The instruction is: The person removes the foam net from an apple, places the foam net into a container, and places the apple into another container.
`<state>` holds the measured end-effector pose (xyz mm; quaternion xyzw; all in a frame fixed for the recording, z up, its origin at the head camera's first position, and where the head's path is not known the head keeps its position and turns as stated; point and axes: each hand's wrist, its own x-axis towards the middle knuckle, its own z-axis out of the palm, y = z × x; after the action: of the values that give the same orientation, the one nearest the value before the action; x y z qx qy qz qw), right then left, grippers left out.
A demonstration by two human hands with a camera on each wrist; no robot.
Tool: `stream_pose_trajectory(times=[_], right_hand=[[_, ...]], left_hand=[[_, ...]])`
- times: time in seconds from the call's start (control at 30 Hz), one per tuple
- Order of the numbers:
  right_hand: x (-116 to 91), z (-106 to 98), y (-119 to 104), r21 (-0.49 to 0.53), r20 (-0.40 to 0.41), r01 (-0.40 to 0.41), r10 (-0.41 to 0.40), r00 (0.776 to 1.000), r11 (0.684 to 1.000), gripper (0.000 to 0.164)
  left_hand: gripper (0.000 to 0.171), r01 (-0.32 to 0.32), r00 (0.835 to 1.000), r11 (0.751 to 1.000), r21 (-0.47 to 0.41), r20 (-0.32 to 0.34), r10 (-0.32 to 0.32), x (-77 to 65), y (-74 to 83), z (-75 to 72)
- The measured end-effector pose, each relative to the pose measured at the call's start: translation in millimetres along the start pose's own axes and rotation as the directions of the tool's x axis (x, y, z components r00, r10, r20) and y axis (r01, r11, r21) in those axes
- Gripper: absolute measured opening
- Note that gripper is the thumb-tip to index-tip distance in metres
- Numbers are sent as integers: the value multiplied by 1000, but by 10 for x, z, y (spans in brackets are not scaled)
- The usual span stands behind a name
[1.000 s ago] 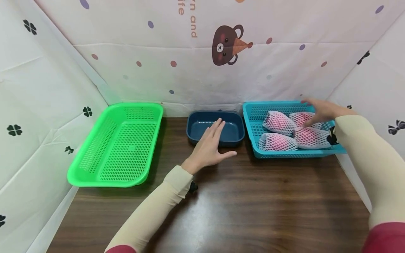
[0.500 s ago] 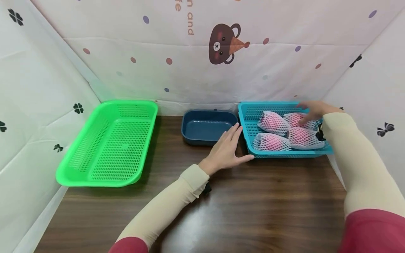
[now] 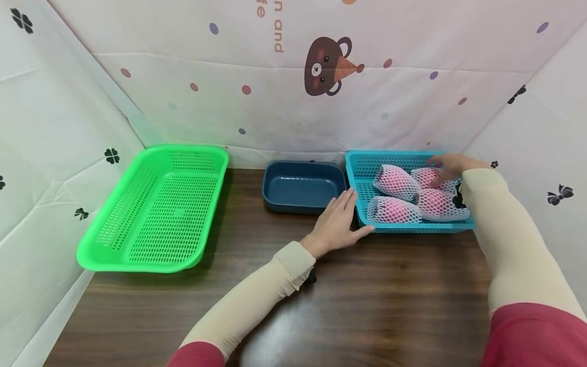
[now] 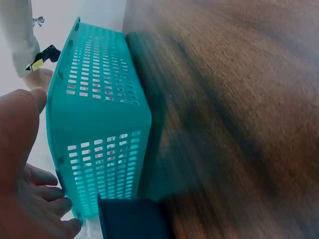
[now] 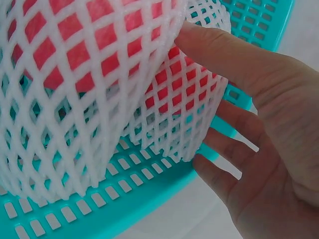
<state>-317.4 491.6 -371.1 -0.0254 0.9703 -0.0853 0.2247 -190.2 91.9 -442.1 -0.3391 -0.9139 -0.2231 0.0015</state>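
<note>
Several pink-red, rounded pieces that look like fruit, in white foam nets (image 3: 396, 182), lie in the blue basket (image 3: 408, 227) at the back right. My right hand (image 3: 456, 167) reaches over the far right piece in its foam net (image 3: 424, 176). The right wrist view has the thumb in front of this net (image 5: 184, 87) and the fingers curled at its other side, tips partly hidden. My left hand (image 3: 334, 223) lies at the basket's front left corner, fingers extended, thumb apart. In the left wrist view its fingers are along the basket's rim (image 4: 52, 124).
A dark blue tray (image 3: 304, 208) stands left of the basket, against the back cloth. Farther left is a green basket (image 3: 211, 224). All stand on a brown wooden table (image 3: 390, 300), with printed cloth walls (image 3: 192, 51) behind and at both sides.
My left hand has moved right, from in front of the dark blue tray to the blue basket's corner. My right hand has come lower and closer round the far right netted piece.
</note>
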Motion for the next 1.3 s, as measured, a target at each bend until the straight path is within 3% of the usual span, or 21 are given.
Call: stream_pose_trajectory(times=[0.33, 0.6, 0.83, 1.3], right_hand=[[10, 58, -57, 50, 21, -22, 21, 1000, 999, 88], [49, 94, -59, 59, 48, -43, 40, 998, 997, 94], [155, 114, -50, 28, 43, -26, 24, 999, 999, 94], [163, 118, -83, 13, 37, -35, 35, 999, 999, 97]], left_hand=[[83, 11, 999, 999, -49, -37, -13, -2, 51, 38], [82, 8, 998, 1000, -12, -60, -8, 8, 57, 85], [83, 25, 998, 1000, -13, -50, -25, 9, 48, 77], [84, 34, 998, 999, -13, -44, -35, 18, 30, 104]])
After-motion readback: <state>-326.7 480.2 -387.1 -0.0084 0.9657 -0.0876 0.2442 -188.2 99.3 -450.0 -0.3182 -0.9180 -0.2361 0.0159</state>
